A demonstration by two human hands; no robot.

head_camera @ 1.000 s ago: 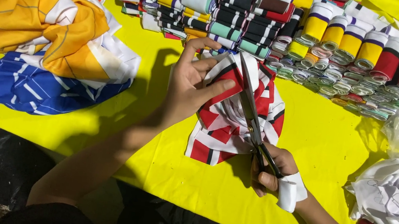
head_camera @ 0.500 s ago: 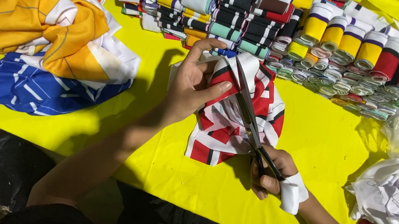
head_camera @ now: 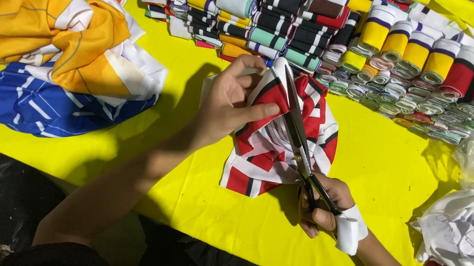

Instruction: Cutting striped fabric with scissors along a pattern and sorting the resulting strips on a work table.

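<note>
Our left hand (head_camera: 230, 102) pinches the red-and-white cloth (head_camera: 277, 135) up off the yellow counter (head_camera: 368, 164); our right hand (head_camera: 321, 205) grips the scissors (head_camera: 300, 145), blades in the fold. Slack cloth may skew the cut, or the blades may nick our left fingers (head_camera: 255, 112).

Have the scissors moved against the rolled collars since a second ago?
No real move. The scissors, in the right hand, lie along the red, white and black fabric, tips just short of the rolled collars, as before.
</note>
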